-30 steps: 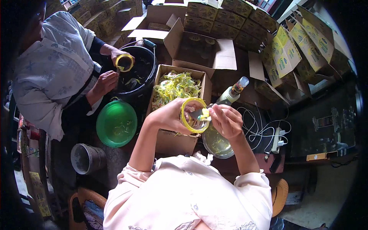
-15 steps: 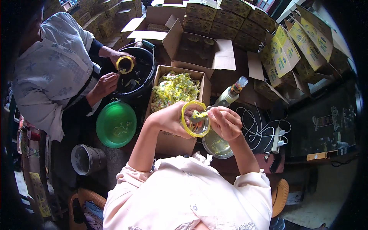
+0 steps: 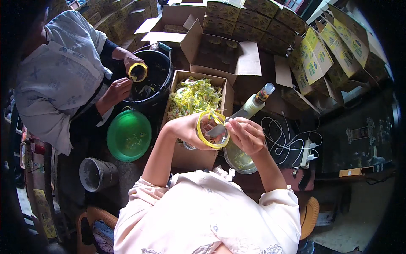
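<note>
My left hand (image 3: 189,129) is wrapped round a clear glass jar (image 3: 220,141) with a yellow band at its mouth, held tilted in front of me. My right hand (image 3: 248,136) is closed at the blade of a knife (image 3: 254,103), whose pale, thick handle with a colourful end points away to the upper right. The blade reaches across the jar's mouth. A loose yellow strip (image 3: 216,117) stands up from the band beside my right fingertips. Behind the jar, an open carton (image 3: 229,98) holds a heap of yellow and white scraps.
A co-worker's hands (image 3: 118,91) hold another yellow-rimmed jar (image 3: 138,72) over a black bucket (image 3: 170,76). Nearby are a green basin (image 3: 113,137), a grey bucket (image 3: 98,175), a clear tub (image 3: 241,163) with liquid, white cables (image 3: 277,144), a power strip (image 3: 305,155) and stacked yellow cartons (image 3: 313,59).
The yellow strip now stands up from the rim instead of lying bunched on the blade. My right hand and the knife have shifted slightly left, and the jar has tilted a little.
</note>
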A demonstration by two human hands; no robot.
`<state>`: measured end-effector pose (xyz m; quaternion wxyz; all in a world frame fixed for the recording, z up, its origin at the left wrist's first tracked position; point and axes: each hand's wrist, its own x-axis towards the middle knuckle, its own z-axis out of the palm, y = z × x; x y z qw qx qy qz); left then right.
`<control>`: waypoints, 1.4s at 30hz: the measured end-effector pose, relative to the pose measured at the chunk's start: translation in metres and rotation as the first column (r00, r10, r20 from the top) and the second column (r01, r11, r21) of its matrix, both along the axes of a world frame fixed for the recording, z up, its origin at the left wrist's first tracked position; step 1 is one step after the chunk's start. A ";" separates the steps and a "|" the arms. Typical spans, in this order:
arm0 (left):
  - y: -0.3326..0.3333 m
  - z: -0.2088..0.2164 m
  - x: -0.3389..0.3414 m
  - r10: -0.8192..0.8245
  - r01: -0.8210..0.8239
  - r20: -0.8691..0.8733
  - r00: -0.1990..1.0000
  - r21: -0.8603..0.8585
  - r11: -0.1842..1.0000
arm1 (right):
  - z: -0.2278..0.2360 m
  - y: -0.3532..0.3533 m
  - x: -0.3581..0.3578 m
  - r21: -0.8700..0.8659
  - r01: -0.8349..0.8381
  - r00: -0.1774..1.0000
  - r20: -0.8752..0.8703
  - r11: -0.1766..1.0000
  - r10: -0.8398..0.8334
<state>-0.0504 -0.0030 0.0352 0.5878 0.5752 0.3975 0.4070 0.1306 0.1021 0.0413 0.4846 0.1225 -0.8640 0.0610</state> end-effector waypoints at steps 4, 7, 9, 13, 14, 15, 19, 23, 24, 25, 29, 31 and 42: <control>0.002 -0.005 -0.003 -0.049 0.049 0.048 0.998 0.006 0.999 | -0.001 0.000 -0.001 -0.008 -0.014 1.000 0.018 1.000 0.014; 0.004 -0.012 -0.007 -0.110 0.112 0.111 0.988 -0.004 0.994 | -0.002 0.000 -0.005 0.013 -0.027 1.000 -0.002 1.000 0.027; 0.007 -0.013 -0.001 -0.245 0.245 0.138 0.960 0.015 0.969 | -0.001 -0.001 -0.006 0.009 -0.026 0.999 0.037 1.000 0.025; 0.002 -0.003 0.006 -0.208 0.186 0.167 0.964 0.137 0.973 | 0.005 -0.002 -0.004 0.011 0.005 1.000 0.028 1.000 -0.005; 0.001 -0.002 0.003 -0.178 0.160 0.168 0.970 0.116 0.980 | 0.006 -0.002 -0.003 -0.002 0.028 1.000 0.003 1.000 -0.028; 0.000 -0.002 -0.002 -0.149 0.139 0.085 0.985 0.106 0.985 | 0.006 0.000 -0.006 -0.015 0.011 1.000 -0.028 1.000 -0.011; -0.003 0.004 -0.006 -0.153 0.141 0.107 0.983 0.110 0.984 | 0.012 0.004 -0.010 -0.048 0.077 0.989 -0.119 0.996 -0.083; -0.008 -0.009 -0.013 -0.109 0.094 0.163 0.981 0.097 0.991 | 0.021 0.004 -0.016 -0.078 0.128 0.978 -0.154 0.989 -0.139; -0.009 -0.010 -0.015 -0.108 0.093 0.165 0.980 0.095 0.991 | 0.023 0.006 -0.016 -0.080 0.128 0.979 -0.151 0.989 -0.139; -0.010 -0.010 -0.017 -0.087 0.073 0.184 0.979 0.080 0.994 | 0.026 0.008 -0.016 -0.078 0.164 0.981 -0.088 0.983 -0.171; -0.015 -0.004 -0.023 -0.016 0.015 0.149 0.989 0.010 1.000 | 0.031 0.009 -0.019 -0.114 0.247 0.969 0.005 0.962 -0.248; -0.015 -0.014 -0.029 0.078 -0.078 -0.004 0.997 0.068 0.995 | 0.031 0.010 -0.021 -0.171 0.243 0.970 0.032 0.955 -0.242; -0.008 -0.010 -0.039 0.171 -0.142 -0.409 0.896 0.100 0.985 | 0.040 -0.013 -0.030 -0.136 0.224 0.793 0.601 0.965 -0.100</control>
